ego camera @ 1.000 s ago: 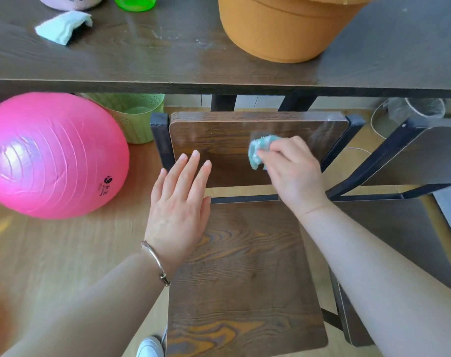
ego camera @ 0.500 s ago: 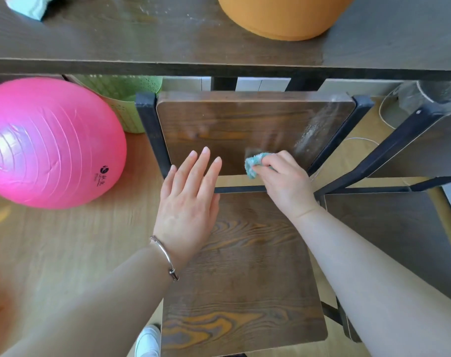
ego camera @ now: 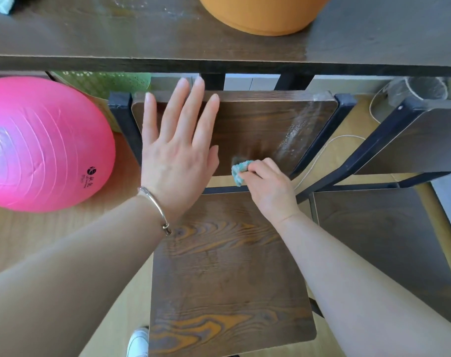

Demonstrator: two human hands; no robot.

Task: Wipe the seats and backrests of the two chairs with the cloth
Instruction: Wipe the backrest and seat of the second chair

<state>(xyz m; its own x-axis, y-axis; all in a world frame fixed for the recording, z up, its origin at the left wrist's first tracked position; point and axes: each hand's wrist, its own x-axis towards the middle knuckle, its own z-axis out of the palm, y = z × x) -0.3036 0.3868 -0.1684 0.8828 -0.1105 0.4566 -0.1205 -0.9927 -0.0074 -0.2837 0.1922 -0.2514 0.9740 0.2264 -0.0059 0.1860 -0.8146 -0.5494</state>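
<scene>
Right hand [ego camera: 269,193] grips cloth [ego camera: 239,171] at backrest [ego camera: 258,124] lower edge; streaky patch [ego camera: 292,134] lies just far-right of it, left hand [ego camera: 176,153] open-fingered over the left half.

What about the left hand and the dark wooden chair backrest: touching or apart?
Cannot tell. The head view shows the left hand overlapping the dark wooden chair backrest from above; neither contact nor gap is plain.

Bunched teal cloth [ego camera: 240,172] at brown backrest's [ego camera: 258,124] lower edge
</scene>
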